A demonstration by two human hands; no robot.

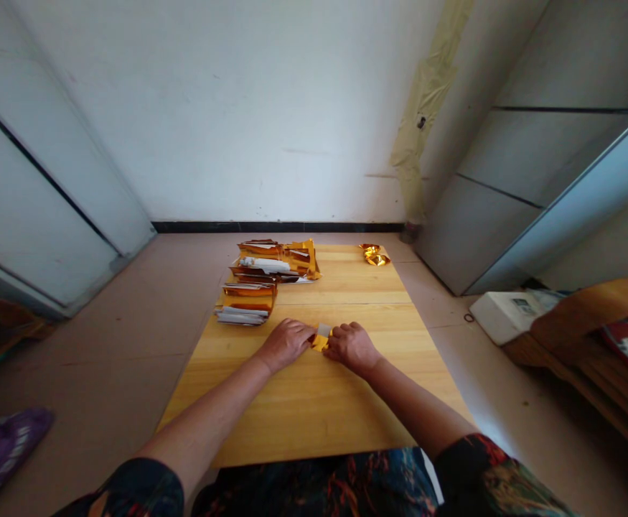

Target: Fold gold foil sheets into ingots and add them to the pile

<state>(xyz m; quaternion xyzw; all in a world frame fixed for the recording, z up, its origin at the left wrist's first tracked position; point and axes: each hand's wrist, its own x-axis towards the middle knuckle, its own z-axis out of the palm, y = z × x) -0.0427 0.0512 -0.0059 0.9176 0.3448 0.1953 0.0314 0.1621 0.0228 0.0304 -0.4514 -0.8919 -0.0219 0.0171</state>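
Note:
A small piece of gold foil paper [321, 343] with a greyish-white patch lies between my hands, low over the wooden table [314, 409]. My left hand [288, 342] has its fingers closed on the left end of the foil paper. On the opposite end, my right hand [354, 346] pinches it with curled fingers. Beyond my left hand stands a stack of gold foil sheets [246, 301] with white edges. Farther back is a larger pile of similar foil sheets [278, 262]. Two shiny folded gold foil pieces [374, 254] sit at the far right corner.
A white wall [270, 129] with a dark skirting rises behind the table. Grey cabinet panels [486, 208] stand at the right, near a white box [499, 316] and a wooden bench [588, 337]. A purple bag [9, 452] lies on the floor at left.

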